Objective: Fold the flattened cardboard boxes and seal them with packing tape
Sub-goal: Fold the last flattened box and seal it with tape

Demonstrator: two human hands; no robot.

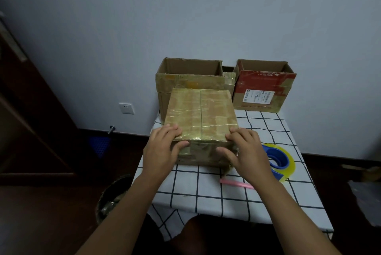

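The taped box (201,114), mid-frame on the table (206,192), is being gripped at its near corners, left hand (162,147) and right hand (245,149) both curled over the edge, probably so it's being steadied while tape gets pressed down. Tape roll (282,162) is being left at right.

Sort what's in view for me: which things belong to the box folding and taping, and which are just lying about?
Job:
- closed taped box, gripped by left hand and right hand
- open brown box
- open red box
- tape dispenser

Lying about:
- pink stick
- waste bin
- checked tablecloth
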